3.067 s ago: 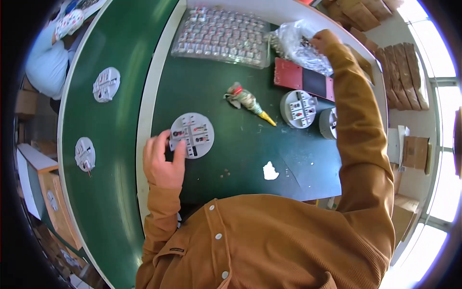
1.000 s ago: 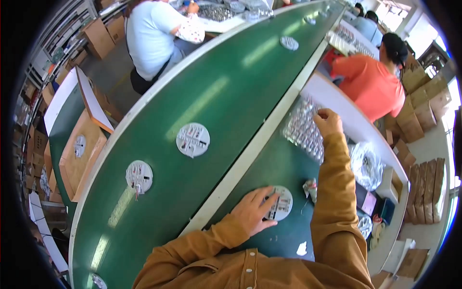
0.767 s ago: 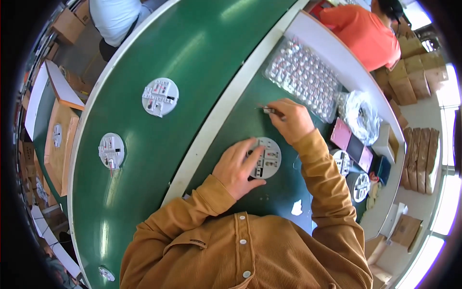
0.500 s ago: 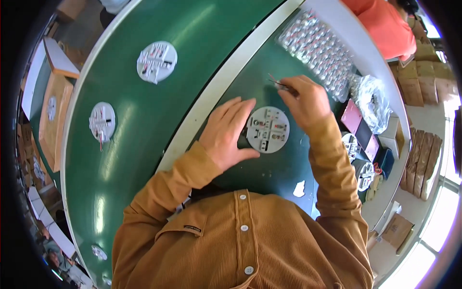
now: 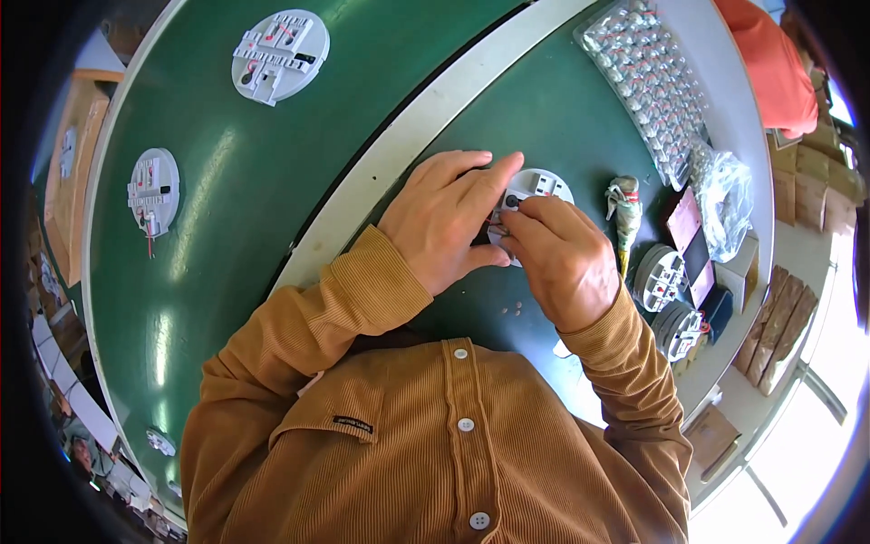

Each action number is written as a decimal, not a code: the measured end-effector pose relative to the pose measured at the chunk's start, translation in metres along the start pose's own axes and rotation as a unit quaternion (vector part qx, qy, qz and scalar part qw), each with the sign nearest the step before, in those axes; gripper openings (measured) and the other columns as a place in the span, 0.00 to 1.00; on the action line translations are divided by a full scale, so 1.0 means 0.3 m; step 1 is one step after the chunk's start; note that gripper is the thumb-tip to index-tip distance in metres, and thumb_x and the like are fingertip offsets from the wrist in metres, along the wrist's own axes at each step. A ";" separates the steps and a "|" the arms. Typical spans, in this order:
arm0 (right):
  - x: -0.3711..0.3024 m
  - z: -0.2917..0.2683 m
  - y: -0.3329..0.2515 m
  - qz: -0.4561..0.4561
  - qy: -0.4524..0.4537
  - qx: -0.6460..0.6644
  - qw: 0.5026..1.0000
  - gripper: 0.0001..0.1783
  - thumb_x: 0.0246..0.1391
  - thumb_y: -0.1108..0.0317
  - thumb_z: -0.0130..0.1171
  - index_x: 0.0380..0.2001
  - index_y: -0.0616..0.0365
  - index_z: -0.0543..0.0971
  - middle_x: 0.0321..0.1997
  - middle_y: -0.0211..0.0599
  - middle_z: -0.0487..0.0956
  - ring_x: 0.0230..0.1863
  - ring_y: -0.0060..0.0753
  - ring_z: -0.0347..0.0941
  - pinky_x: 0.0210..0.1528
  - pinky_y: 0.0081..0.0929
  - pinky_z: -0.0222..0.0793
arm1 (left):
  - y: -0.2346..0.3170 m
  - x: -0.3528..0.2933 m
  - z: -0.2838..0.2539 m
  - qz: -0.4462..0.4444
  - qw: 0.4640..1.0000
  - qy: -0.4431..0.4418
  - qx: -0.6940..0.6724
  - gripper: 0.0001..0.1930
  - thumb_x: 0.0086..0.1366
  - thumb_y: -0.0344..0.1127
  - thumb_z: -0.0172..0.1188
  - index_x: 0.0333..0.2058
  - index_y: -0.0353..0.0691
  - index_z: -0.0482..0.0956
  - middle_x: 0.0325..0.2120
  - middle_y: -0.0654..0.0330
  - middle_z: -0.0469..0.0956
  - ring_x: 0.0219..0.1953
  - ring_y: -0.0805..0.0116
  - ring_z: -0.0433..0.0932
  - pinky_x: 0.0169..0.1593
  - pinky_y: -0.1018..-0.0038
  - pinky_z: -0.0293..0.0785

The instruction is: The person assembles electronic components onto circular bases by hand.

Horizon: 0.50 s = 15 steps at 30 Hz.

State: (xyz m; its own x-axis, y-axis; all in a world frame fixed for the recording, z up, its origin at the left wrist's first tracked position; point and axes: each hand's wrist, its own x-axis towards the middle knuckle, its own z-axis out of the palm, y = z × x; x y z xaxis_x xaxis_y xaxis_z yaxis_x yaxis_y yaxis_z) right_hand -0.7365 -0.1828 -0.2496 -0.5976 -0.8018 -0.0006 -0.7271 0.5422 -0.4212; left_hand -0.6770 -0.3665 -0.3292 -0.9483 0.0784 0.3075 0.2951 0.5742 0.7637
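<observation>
A round white disc [image 5: 553, 179] with small blocks and slots on its face lies on the green worktop in front of me. My left hand [image 5: 449, 218] curves round its left side, fingers stretched along the far edge and thumb at the near edge. Over the disc's middle and right part, my right hand [image 5: 564, 258] is closed in a pinch, fingertips down on the face. A small dark round piece [image 5: 513, 200] shows at those fingertips. Reddish wire is partly visible between the hands. What the right fingers grip, and much of the disc, is hidden.
Several similar discs, one a far-left disc [image 5: 281, 56], lie beyond a white rail [image 5: 399, 150]. On the right are a clear tray [image 5: 648, 82] of silvery parts, a plastic bag [image 5: 722, 199], a taped tool [image 5: 627, 218] and stacked discs [image 5: 660, 276]. A person's red sleeve [image 5: 768, 68] is beyond.
My right hand has come down and left from beside the disc onto its face. The small wired piece seen in its fingers is now mostly hidden. The taped tool has come into sight.
</observation>
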 end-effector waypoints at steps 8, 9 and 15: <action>0.045 -0.036 0.029 -0.032 -0.055 -0.004 0.998 0.16 0.51 0.76 0.68 0.46 0.60 0.83 0.45 0.38 0.80 0.40 0.42 0.77 0.45 0.33 0.75 | 0.003 0.030 -0.005 0.015 0.999 0.030 -0.015 0.43 0.45 0.34 0.81 0.64 0.36 0.76 0.52 0.58 0.84 0.55 0.58 0.79 0.62 0.64 0.74; 0.045 -0.044 0.029 -0.022 -0.073 0.000 0.997 0.18 0.51 0.76 0.70 0.47 0.61 0.84 0.46 0.39 0.81 0.41 0.43 0.78 0.46 0.33 0.76 | 0.002 0.033 -0.007 0.018 0.999 0.040 -0.009 0.42 0.46 0.33 0.81 0.62 0.37 0.77 0.50 0.58 0.84 0.53 0.58 0.80 0.61 0.65 0.75; -0.173 -0.026 0.159 0.264 0.281 -0.093 0.918 0.25 0.58 0.73 0.69 0.60 0.58 0.81 0.54 0.43 0.84 0.49 0.43 0.80 0.55 0.35 0.77 | 0.002 0.031 -0.006 0.002 0.996 0.025 -0.082 0.32 0.48 0.29 0.80 0.55 0.39 0.82 0.43 0.62 0.82 0.46 0.61 0.80 0.54 0.66 0.78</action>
State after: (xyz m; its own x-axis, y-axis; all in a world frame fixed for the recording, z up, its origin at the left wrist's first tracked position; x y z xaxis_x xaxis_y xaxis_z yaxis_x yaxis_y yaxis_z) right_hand -0.7429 -0.1134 -0.2625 -0.9249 -0.1872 0.3309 -0.3006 0.8930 -0.3350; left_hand -0.6856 -0.3670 -0.3248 -0.9416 0.0372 0.3346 0.3169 0.4330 0.8439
